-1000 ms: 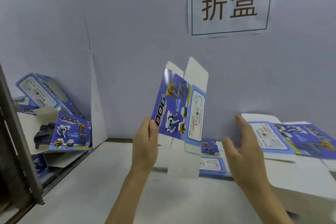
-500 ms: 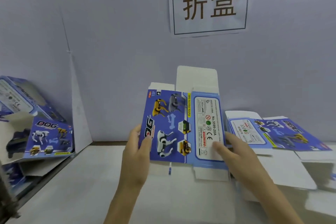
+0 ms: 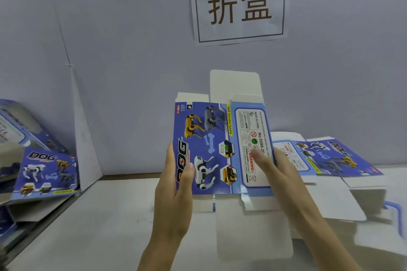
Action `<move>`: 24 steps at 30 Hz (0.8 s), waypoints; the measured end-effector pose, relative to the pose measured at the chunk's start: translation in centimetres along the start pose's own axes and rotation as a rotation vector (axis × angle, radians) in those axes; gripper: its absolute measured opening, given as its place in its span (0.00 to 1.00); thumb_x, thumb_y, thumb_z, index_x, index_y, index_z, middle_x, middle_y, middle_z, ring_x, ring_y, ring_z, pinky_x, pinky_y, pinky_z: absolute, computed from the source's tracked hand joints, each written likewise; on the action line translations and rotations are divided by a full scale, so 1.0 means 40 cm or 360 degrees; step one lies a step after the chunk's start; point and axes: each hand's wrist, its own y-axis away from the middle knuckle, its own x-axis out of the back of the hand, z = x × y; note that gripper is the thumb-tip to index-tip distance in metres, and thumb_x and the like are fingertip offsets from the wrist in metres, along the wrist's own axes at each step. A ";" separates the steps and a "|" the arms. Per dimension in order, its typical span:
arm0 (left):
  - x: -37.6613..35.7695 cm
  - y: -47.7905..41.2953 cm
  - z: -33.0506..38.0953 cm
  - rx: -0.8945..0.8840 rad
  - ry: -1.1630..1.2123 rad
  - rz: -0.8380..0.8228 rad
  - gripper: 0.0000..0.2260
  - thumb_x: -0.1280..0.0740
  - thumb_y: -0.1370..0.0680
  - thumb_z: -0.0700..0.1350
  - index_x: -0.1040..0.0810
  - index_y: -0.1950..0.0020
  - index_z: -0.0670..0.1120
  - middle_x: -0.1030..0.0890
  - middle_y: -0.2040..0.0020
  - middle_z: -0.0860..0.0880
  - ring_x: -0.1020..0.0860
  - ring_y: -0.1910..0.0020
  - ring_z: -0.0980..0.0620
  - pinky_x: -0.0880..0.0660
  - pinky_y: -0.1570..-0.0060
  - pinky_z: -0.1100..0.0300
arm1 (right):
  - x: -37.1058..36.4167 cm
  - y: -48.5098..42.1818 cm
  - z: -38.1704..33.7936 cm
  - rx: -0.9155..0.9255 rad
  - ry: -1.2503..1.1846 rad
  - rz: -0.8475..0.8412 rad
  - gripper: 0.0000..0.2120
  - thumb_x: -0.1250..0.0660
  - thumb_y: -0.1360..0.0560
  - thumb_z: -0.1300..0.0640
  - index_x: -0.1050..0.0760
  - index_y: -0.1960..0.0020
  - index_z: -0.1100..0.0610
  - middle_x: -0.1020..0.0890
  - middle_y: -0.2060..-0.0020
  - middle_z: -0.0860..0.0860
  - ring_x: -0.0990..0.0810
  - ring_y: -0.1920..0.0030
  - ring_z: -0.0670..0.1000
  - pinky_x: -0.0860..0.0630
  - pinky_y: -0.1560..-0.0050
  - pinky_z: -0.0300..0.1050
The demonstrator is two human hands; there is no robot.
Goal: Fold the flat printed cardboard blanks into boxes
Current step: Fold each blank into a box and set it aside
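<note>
I hold a flat blue printed blank (image 3: 211, 147) with robot dogs and "DOG" lettering upright in front of me, above the white table (image 3: 99, 226). My left hand (image 3: 174, 196) grips its left edge, thumb on the printed face. My right hand (image 3: 277, 176) grips the right edge at the pale warning panel, thumb across the print and fingers behind. White flaps stick out above and below the blank. A stack of more flat blanks (image 3: 334, 156) lies at the right.
Folded blue boxes (image 3: 44, 174) are piled at the left beyond the table's edge. A paper sign (image 3: 239, 4) hangs on the grey wall straight ahead. White unprinted flaps of the stacked blanks spread over the table at the right.
The blank turned from edge-on to facing me. My right hand came in from open air and took hold of its right edge. The view shifted right.
</note>
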 end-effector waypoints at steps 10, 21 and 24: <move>0.002 0.002 0.003 0.0027 0.0038 -0.0030 0.31 0.40 0.28 0.60 0.43 0.24 0.62 0.26 0.34 0.56 0.25 0.37 0.56 0.20 0.46 0.56 | -0.009 -0.044 -0.028 -0.0197 -0.0361 -0.0018 0.20 0.42 0.20 0.51 0.30 0.35 0.64 0.18 0.66 0.47 0.21 0.73 0.42 0.26 0.60 0.40; -0.039 0.030 0.013 -0.0032 0.0174 -0.0198 0.29 0.39 0.28 0.60 0.42 0.28 0.67 0.27 0.36 0.60 0.25 0.37 0.59 0.19 0.52 0.59 | -0.054 -0.021 0.006 -0.0117 -0.0279 -0.0257 0.12 0.38 0.23 0.52 0.30 0.43 0.57 0.20 0.57 0.48 0.19 0.65 0.40 0.27 0.68 0.28; -0.044 0.037 0.031 -0.0145 0.0030 -0.0210 0.27 0.39 0.29 0.62 0.44 0.32 0.73 0.32 0.36 0.66 0.29 0.38 0.68 0.22 0.58 0.70 | -0.045 -0.006 0.028 -0.0048 -0.0254 -0.0355 0.21 0.30 0.32 0.39 0.21 0.50 0.54 0.14 0.60 0.49 0.14 0.61 0.47 0.22 0.67 0.35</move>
